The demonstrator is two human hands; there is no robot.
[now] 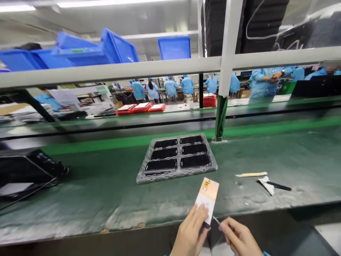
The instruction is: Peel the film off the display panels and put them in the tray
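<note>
A flat panel (209,195), white with an orange upper end, is held over the front edge of the bench, below the tray. A gold-coloured patch is seen near its top, a dark strip at its lower end. It is gripped by the left hand (190,227), fingers laid across the white face, thumb below. A thin metal tool (216,220) is pinched in the right hand (237,234), its tip brought close to the panel's right edge; whether contact is made cannot be told.

Beyond the panel, a clear plastic tray (213,163) is set on the green bench (101,185). Six dark phones (195,160) are held in it, laid flat in two columns of three, all places shown being filled.

To the right, a yellow stick (252,174) with a pale tip is laid near a black-handled tool (279,186), whose end is met by a white scrap (267,185). At far left, a black box (26,163) with cables is placed.

Above the rail, blue bins (174,48) are stacked, some tilted; their contents are hidden. Farther back, red stacks (141,106) topped with white are lined up, and blue-coated people (170,87) are seated.
</note>
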